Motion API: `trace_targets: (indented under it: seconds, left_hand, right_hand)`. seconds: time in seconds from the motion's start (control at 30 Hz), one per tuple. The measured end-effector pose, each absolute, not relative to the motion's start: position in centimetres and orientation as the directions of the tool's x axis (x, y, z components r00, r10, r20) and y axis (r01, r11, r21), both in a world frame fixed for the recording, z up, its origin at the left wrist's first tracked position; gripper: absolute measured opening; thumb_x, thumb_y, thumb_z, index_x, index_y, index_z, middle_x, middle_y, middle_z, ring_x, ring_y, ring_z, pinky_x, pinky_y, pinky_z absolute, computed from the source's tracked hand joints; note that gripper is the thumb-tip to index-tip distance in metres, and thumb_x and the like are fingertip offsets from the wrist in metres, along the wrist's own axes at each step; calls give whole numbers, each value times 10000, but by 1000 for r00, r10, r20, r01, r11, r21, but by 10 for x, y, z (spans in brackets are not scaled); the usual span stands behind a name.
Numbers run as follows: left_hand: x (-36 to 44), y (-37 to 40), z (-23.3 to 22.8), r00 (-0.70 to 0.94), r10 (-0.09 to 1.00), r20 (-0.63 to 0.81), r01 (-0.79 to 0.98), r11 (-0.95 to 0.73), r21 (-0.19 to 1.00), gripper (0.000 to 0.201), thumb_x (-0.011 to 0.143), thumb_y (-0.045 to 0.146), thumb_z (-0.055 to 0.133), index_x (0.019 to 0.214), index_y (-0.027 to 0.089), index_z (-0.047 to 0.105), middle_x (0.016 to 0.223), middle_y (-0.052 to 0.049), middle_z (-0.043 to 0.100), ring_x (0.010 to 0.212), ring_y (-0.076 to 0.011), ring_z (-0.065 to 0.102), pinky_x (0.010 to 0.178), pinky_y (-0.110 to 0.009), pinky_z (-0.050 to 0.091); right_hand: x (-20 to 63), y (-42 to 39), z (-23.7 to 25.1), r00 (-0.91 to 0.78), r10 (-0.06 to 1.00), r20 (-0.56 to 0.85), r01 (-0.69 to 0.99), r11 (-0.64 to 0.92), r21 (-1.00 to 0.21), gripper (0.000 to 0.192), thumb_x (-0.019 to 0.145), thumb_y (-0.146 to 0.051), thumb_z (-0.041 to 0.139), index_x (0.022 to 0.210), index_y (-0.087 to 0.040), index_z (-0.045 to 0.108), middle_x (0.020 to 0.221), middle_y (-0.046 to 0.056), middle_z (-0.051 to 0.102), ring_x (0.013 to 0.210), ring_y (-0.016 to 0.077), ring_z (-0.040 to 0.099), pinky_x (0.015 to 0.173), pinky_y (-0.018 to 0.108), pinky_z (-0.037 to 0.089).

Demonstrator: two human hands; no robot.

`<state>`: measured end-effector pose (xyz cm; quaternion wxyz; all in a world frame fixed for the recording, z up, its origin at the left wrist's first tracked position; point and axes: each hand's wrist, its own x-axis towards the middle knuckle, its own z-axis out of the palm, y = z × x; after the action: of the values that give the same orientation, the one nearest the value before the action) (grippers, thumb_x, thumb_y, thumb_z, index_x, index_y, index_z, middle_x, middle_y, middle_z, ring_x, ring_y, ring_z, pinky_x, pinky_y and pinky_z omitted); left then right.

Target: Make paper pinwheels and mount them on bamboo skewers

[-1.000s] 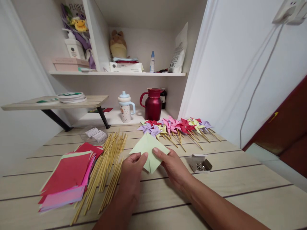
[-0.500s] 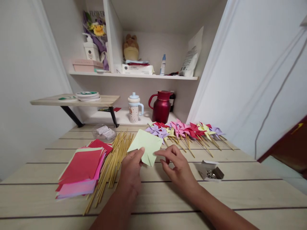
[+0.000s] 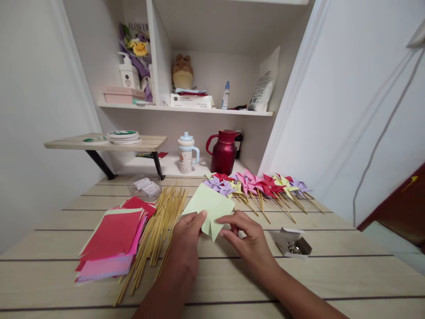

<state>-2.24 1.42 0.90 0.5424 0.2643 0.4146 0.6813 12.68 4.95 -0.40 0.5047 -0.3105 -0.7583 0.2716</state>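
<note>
I hold a pale green paper square [image 3: 208, 207] tilted above the wooden table [image 3: 332, 274]. It has a slit in its near corner. My left hand [image 3: 186, 241] pinches the flap left of the slit between thumb and fingers. My right hand [image 3: 248, 235] pinches the flap right of the slit with thumb and forefinger. A bundle of bamboo sticks [image 3: 159, 230] lies just left of my left hand. Beyond it sits a stack of red, pink and green paper squares [image 3: 113, 239].
A row of finished paper pinwheels [image 3: 259, 184] lies at the back of the table. A small open box of metal pins [image 3: 294, 243] sits right of my right hand. A clear plastic bag [image 3: 145, 186], a cup [image 3: 186, 154] and a red jug [image 3: 224, 151] stand further back.
My right hand let go of the paper half a second ago and now pinches its near corner again. The camera view swung left and steadied.
</note>
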Motion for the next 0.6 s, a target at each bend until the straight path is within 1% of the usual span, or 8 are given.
trace_targets:
  seconds: [0.07,0.17,0.27,0.47,0.6]
  left_hand:
    - [-23,15,5,-273,959,-77,-496,-72,865,260,692,392,777,788,155,730,747,-55,729,649,-172,628,617,-264,454]
    - [-23,16,1,-286,956,-65,-464,-79,882,265,706,400,770,807,158,731,749,-46,725,653,-166,621,640,-264,459]
    - [-22,17,1,-290,955,-63,-443,-75,893,288,692,409,781,813,153,731,738,-37,724,650,-170,627,653,-269,463]
    - [-19,14,7,-279,959,-59,-441,-73,894,331,650,425,806,813,144,744,717,-36,721,638,-165,627,648,-258,458]
    - [-17,13,10,-292,954,-68,-431,-68,900,316,637,406,814,792,142,740,699,-31,712,620,-163,615,617,-255,454]
  right_hand:
    - [127,50,-3,-255,770,585,177,632,-754,138,795,-257,730,928,-258,765,669,-8,523,649,170,507,619,289,413]
    - [127,51,0,-211,808,550,153,583,-798,65,791,-294,739,817,-240,765,661,-1,536,643,170,496,602,285,394]
    - [128,51,1,-182,844,504,133,529,-838,93,783,-309,745,740,-227,750,651,-1,548,608,160,472,578,280,368]
    - [126,50,4,-155,886,437,99,454,-885,135,772,-343,743,716,-220,734,668,4,599,595,156,463,579,282,356]
    - [125,48,7,-122,909,400,94,412,-906,168,758,-349,741,671,-210,704,578,-25,522,567,147,424,561,279,330]
